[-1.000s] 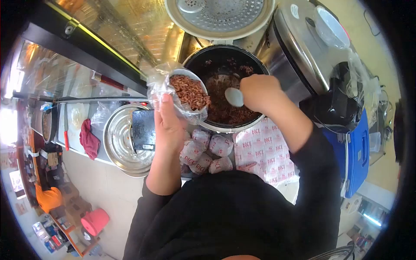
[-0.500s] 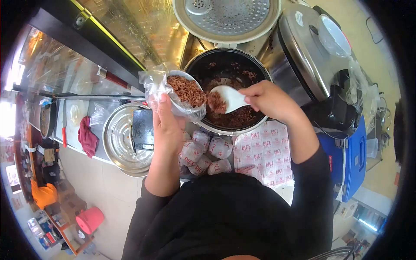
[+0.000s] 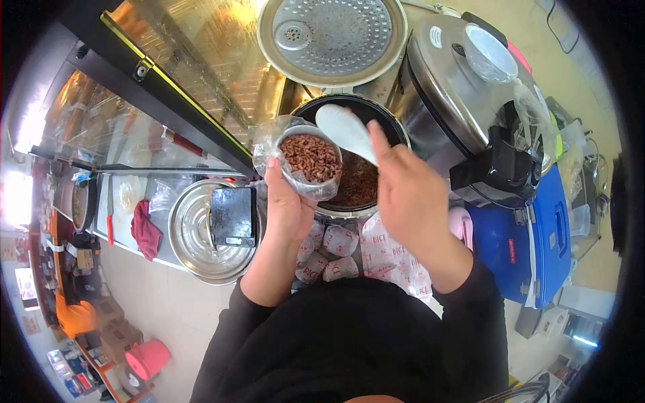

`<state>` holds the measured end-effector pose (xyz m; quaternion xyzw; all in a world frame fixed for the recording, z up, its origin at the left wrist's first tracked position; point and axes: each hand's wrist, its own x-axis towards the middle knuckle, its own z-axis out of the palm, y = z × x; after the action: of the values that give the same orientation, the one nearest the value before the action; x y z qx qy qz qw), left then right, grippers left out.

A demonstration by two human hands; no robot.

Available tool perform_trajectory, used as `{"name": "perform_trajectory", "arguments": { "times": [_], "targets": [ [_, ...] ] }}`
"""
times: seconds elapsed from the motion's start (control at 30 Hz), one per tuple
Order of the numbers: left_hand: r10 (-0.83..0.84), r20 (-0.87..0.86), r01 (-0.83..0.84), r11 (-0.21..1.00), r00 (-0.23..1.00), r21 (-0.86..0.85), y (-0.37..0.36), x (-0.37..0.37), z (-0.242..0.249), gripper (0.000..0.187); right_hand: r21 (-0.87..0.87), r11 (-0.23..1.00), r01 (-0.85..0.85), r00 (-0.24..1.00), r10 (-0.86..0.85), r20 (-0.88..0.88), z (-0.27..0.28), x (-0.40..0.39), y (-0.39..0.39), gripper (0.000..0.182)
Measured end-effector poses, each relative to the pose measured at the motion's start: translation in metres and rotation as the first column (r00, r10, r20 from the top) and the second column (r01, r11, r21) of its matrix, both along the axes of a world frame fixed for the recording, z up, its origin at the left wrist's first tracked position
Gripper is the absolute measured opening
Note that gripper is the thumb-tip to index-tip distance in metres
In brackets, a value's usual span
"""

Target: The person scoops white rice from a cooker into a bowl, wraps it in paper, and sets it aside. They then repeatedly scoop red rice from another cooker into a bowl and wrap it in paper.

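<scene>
My left hand (image 3: 289, 211) is wrapped round a small bowl lined with a clear plastic bag (image 3: 327, 190). Reddish-brown cooked rice (image 3: 309, 158) fills it near the rim. In my right hand (image 3: 413, 195) is a white rice paddle (image 3: 344, 133), its blade raised beside the bowl with no scoop of rice visible on it. Both hands are over a dark-lined rice cooker pot (image 3: 371, 104), partly hidden by them, with more brown rice at its bottom. Just below lie several round paper-wrapped bundles (image 3: 339, 240) and printed wrapping paper (image 3: 390, 265).
An open perforated lid (image 3: 349, 40) stands behind the pot. At right are a steel cooker (image 3: 437, 80) with a white bowl (image 3: 492, 54) on top and a blue cooler box (image 3: 514, 248). A black scale (image 3: 233, 208) sits over a round steel tray (image 3: 188, 245) at left.
The paddle, which carried brown rice at the bowl's edge, is now raised with its blade up and blurred slightly. The bowl is tilted less toward the pot.
</scene>
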<state>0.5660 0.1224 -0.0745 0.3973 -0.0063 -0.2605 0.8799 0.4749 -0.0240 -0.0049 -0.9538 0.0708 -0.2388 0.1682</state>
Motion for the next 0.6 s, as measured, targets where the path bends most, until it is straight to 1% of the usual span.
{"name": "perform_trajectory", "arguments": {
  "times": [0.03,0.07,0.1,0.13,0.17,0.3,0.33,0.4,0.43,0.47,0.5,0.53,0.57,0.6],
  "targets": [
    [-0.024,0.009,0.024,0.999,1.0,-0.022,0.001,0.001,0.001,0.062,0.138,0.988,-0.068,0.998,0.07,-0.011,0.001,0.001,-0.003,0.049],
    [-0.005,-0.015,0.005,1.0,1.0,-0.004,-0.001,0.0,0.004,0.065,0.271,0.953,-0.132,0.99,0.14,-0.011,0.003,0.002,-0.007,0.048],
    [-0.001,-0.029,0.001,1.0,1.0,-0.003,-0.001,0.0,0.005,0.066,0.4,0.896,-0.191,0.978,0.21,-0.003,0.004,0.003,-0.009,0.048],
    [0.002,-0.045,-0.002,1.0,0.999,-0.001,-0.001,-0.001,0.006,0.066,0.565,0.79,-0.236,0.962,0.271,0.022,-0.005,0.006,-0.003,0.046],
    [0.004,-0.06,-0.004,1.0,0.998,0.003,0.0,-0.002,0.006,0.066,0.487,0.826,-0.285,0.956,0.278,0.089,-0.026,0.011,0.002,0.045],
    [-0.026,-0.042,0.026,1.0,0.999,0.012,0.003,0.0,-0.002,0.065,0.46,0.862,-0.214,0.966,0.257,-0.032,-0.022,0.016,0.015,0.045],
    [0.019,-0.026,-0.019,1.0,0.999,0.002,0.002,0.003,-0.005,0.062,0.448,0.872,-0.197,0.966,0.252,-0.066,-0.019,0.016,0.017,0.044],
    [0.047,0.047,-0.047,0.999,0.998,0.013,0.01,0.009,-0.016,0.054,0.536,0.833,-0.134,0.912,0.315,-0.262,-0.002,0.025,0.008,0.047],
    [0.061,0.081,-0.062,0.998,0.995,0.019,0.014,0.011,-0.014,0.051,0.574,0.813,-0.094,0.866,0.351,-0.355,0.003,0.033,-0.001,0.048],
    [0.079,0.227,-0.113,0.983,0.971,0.143,0.019,0.011,-0.007,0.048,0.618,0.766,-0.175,0.862,0.423,-0.28,-0.001,0.04,-0.015,0.049],
    [0.091,0.402,-0.204,0.948,0.911,0.246,0.027,0.014,-0.006,0.048,0.509,0.85,-0.135,0.871,0.347,-0.348,0.018,0.04,-0.022,0.046],
    [0.109,0.472,-0.255,0.931,0.875,0.259,0.036,0.018,-0.008,0.049,0.267,0.961,-0.074,0.865,0.195,-0.463,0.03,0.041,-0.023,0.042],
    [0.12,0.542,-0.305,0.914,0.832,0.266,0.043,0.022,-0.011,0.05,-0.002,1.0,-0.024,0.849,0.019,-0.527,0.033,0.044,-0.024,0.038],
    [0.11,0.6,-0.355,0.883,0.793,0.308,0.051,0.025,-0.014,0.051,-0.092,0.995,-0.042,0.8,-0.022,-0.599,0.017,0.049,-0.029,0.035]
  ]
}}
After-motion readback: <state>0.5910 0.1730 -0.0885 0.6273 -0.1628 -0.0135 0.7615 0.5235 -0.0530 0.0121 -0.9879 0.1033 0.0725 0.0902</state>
